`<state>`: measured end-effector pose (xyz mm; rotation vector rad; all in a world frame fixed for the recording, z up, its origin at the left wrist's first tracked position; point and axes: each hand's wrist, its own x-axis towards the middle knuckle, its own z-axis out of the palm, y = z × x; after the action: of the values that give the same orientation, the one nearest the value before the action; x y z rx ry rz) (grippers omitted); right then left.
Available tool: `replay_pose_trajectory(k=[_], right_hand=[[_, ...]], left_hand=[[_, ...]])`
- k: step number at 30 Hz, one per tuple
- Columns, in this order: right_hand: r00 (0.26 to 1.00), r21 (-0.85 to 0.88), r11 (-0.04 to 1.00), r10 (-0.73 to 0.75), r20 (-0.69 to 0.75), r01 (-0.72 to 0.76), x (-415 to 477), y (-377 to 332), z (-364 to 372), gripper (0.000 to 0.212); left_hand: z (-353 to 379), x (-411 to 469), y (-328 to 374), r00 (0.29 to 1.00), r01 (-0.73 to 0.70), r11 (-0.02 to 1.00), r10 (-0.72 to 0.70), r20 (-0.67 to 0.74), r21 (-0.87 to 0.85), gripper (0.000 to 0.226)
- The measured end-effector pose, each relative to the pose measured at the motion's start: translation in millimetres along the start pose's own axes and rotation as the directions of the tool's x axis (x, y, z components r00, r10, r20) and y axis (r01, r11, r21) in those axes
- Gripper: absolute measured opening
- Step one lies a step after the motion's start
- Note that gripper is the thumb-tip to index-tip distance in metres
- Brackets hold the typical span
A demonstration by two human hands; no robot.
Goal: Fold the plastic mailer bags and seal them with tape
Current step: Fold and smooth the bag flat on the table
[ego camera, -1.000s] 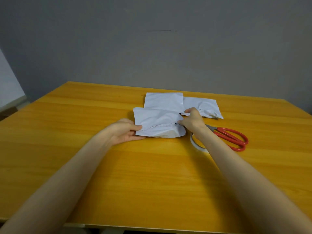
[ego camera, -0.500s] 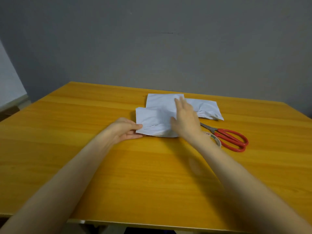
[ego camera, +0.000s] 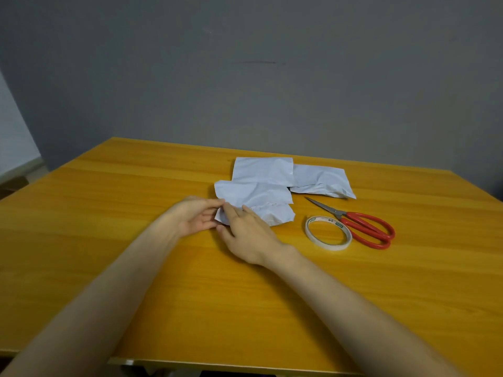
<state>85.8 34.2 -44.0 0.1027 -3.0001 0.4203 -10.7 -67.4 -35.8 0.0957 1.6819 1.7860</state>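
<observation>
While the left hand (ego camera: 194,217) keeps its pinch on the left edge of the front mailer (ego camera: 261,198), the right hand (ego camera: 251,234) has crossed over. Half a second ago it lay flat on the mailer's right half. Now it sits at the near-left corner, up against the left hand's fingers.

The right hand's fingers lie on top of that corner and the thumb sits low beside it. Cannot tell if it pinches the plastic or only presses it. The left thumb and fingers are closed on the plastic.

The mailer lies crumpled mid-table (ego camera: 81,200), with a crease or seam line across its near part. Its far edge overlaps a second mailer (ego camera: 262,170), and a third mailer (ego camera: 321,180) sits to the right behind.

With the arm shifted, the tape roll (ego camera: 328,233) is fully uncovered. It lies flat just right of the mailer, right up against the red handles of the scissors (ego camera: 363,225). Both look untouched.

Judgement: the flattening pass looks done and the hands are setting up a fold from the left corner. No tape shows on any bag, so sealing is not yet done.
</observation>
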Motion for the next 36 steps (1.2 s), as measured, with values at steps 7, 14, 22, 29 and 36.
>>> replay_pose_trajectory(k=[7,14,22,29,36], right_hand=[[0.999,0.044,0.999,0.022,0.032,-0.024,2,-2,0,0.05],[0.998,0.006,1.0,0.023,0.052,-0.024,5,-6,-3,0.058],[0.998,-0.22,0.974,0.056,-0.02,-0.059,-1,1,2,0.052],[0.992,-0.322,0.94,0.089,-0.084,-0.112,-5,4,2,0.055],[0.983,-0.287,0.943,0.138,-0.118,-0.166,-15,10,3,0.062]], left_hand=[[8,7,-3,0.99,-0.032,0.999,0.031,-0.139,-0.009,0.01],[11,9,-3,0.977,-0.043,0.998,0.049,-0.206,0.035,0.014],[21,-2,-1,0.958,-0.082,0.993,0.103,-0.267,0.089,0.027],[21,-2,-1,0.953,-0.072,0.994,0.094,-0.288,0.087,0.012],[20,1,-2,0.946,-0.044,0.994,0.075,-0.315,0.104,0.028]])
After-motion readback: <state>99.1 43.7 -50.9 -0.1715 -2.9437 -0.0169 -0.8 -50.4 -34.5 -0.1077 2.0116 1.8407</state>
